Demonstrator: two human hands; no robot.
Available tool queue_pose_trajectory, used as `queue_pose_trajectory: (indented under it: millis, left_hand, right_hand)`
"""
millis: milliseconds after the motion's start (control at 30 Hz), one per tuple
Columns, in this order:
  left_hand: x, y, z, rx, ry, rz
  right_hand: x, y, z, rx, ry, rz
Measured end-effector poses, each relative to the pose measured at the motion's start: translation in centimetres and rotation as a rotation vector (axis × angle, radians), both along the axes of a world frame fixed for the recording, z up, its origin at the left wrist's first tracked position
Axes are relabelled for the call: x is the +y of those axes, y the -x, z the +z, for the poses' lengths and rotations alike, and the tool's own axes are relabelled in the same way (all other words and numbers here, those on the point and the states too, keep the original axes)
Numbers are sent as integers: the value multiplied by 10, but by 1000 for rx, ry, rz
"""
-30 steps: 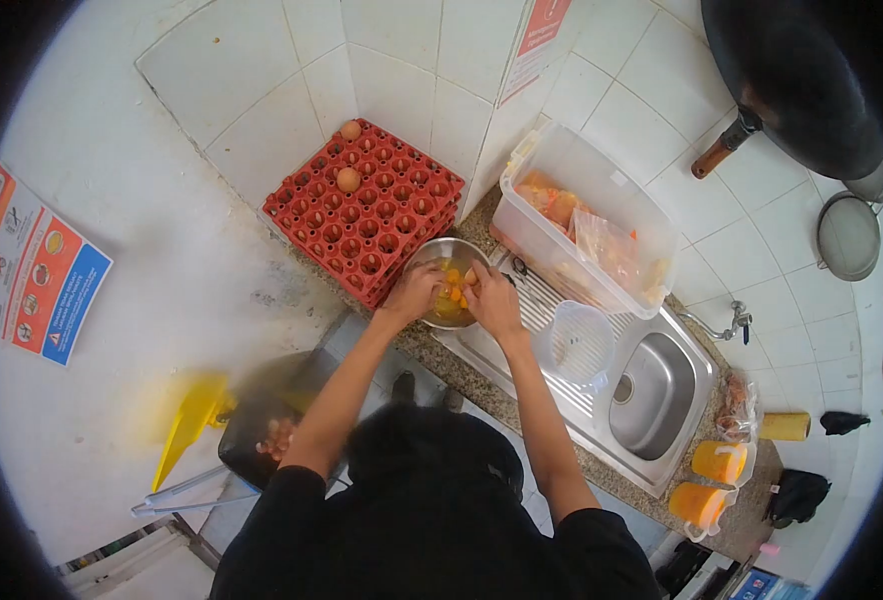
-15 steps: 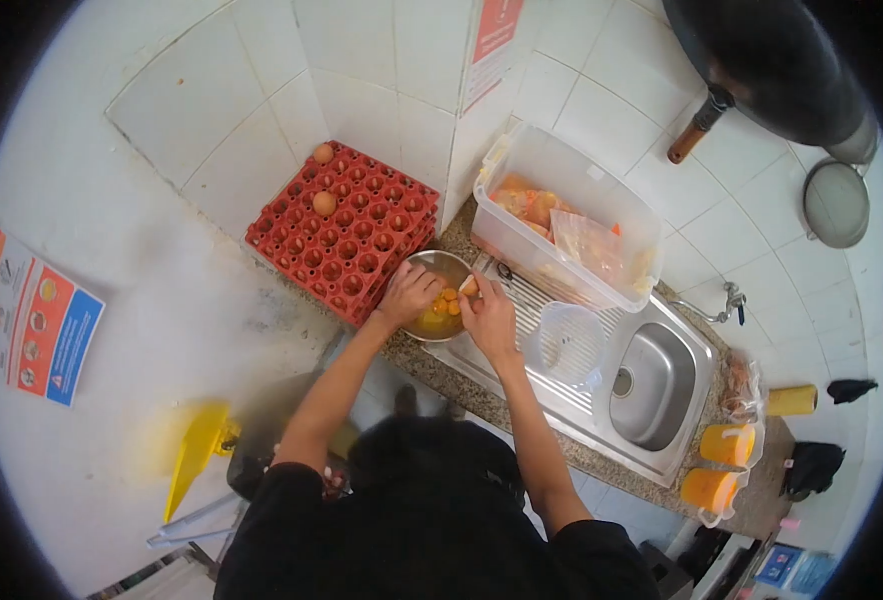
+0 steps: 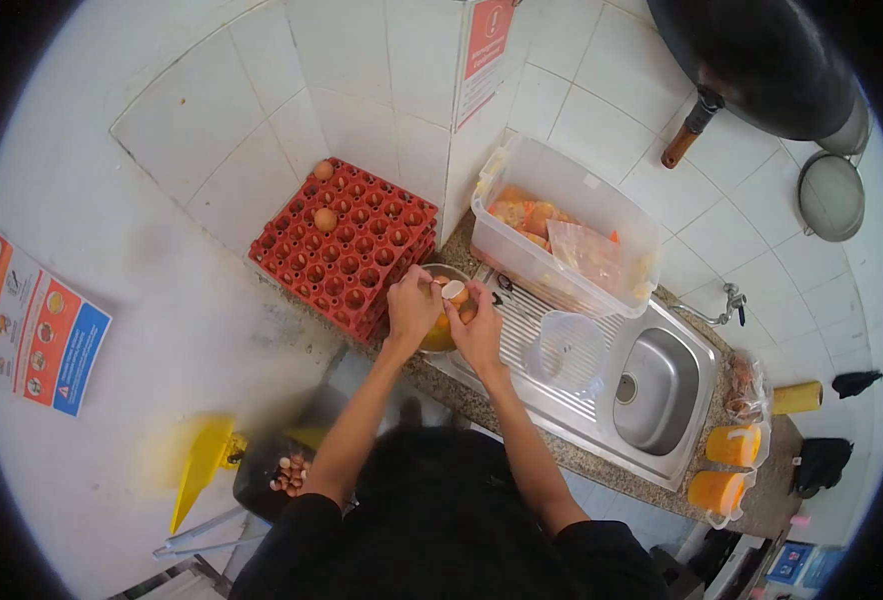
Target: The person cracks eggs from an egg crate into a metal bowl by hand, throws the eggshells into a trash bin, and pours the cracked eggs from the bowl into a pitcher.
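Both hands are over a metal bowl [image 3: 438, 344] with yellow yolks in it, on the counter. My right hand [image 3: 478, 322] has its fingers closed round a broken eggshell [image 3: 454, 291], whose white inside faces up. My left hand [image 3: 414, 306] is curled at the bowl's left side, fingertips against the shell pieces. Just left of the bowl is a stack of red egg trays [image 3: 347, 250], with one brown egg [image 3: 326, 220] near the middle and another [image 3: 324, 170] at the back corner.
A clear plastic bin [image 3: 562, 240] with bagged food stands behind the steel sink [image 3: 657, 390]. A clear container [image 3: 568, 350] rests on the drainboard. Orange-filled jugs [image 3: 734, 446] are at the right. Below left, a black bin [image 3: 252, 470] holds eggshells. A wok [image 3: 762, 70] hangs at upper right.
My hands have come closer together over the bowl, and the eggshell now shows its white inside between them. The view has shifted, with the trays lying further left than at first.
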State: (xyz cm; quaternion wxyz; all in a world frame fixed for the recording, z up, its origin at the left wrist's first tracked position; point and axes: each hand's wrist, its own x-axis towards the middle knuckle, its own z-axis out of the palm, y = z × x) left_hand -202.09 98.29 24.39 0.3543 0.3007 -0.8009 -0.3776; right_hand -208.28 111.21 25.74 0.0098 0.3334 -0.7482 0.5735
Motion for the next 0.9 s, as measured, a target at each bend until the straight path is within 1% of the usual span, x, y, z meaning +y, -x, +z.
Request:
queue_pose_trajectory:
  millis: [33, 133, 167, 233, 267, 333, 367, 433, 467, 533, 567, 600, 633, 667, 700, 733, 800, 833, 867, 900]
  left_hand:
    - [4, -2, -3, -91, -166, -20]
    - [13, -1, -6, 215, -495, -61]
    - [13, -6, -5, 301, -802, -129]
    - [10, -16, 0, 498, -1402, -275]
    - [7, -19, -1, 559, -1444, -332]
    - [-1, -26, -1, 697, -1510, -447]
    - [-6, -34, 11, 762, -1579, -382]
    - [-12, -58, 40, 895, -1716, -258]
    - [-15, -75, 55, 983, -1722, -151]
    - [-21, -128, 77, 1157, -1624, -97]
    - [-23, -161, 80, 1238, -1537, 13]
    - [-25, -199, 75, 1311, -1446, 120]
    - [-31, -245, 44, 1326, -1311, 224]
    - [-32, -292, 12, 1327, -1131, 421]
    - [-29, -339, -14, 1348, -979, 623]
    - [-24, -395, -67, 1212, -717, 810]
    - [10, -513, -170, 551, -449, 1287]
    - [32, -515, -132, 343, -561, 1425]
    - [49, -524, -143, -280, -500, 1674]
    - [68, -535, -158, -936, -399, 1823]
  right_hand:
    - [0, -1, 2, -13, -18, -3]
    - [-1, 3, 2, -85, -142, 60]
    - [1, 6, 1, -116, -198, 94]
    - [-1, 8, 4, 83, -142, 169]
    - [-5, 9, 12, 186, -110, 216]
    - [-11, 6, 34, 196, -105, 311]
    - [-18, 5, 44, 202, -100, 361]
    - [-37, 8, 56, 45, -29, 413]
    - [-48, 11, 61, -36, 2, 435]
    - [-82, 20, 69, -296, -44, 418]
    - [-102, 25, 71, -427, -74, 399]
    - [-128, 33, 64, -321, -78, 414]
    - [-159, 43, 49, -215, -76, 425]
    - [-189, 49, 44, -110, -70, 431]
    - [-214, 48, 52, -6, -106, 442]
    - [-239, 46, 61, 98, -140, 448]
    - [-295, 44, 67, 323, -210, 427]
    - [-321, 44, 65, 384, -248, 417]
    - [-346, 45, 62, 446, -284, 406]
    - [-366, 44, 62, 508, -318, 392]
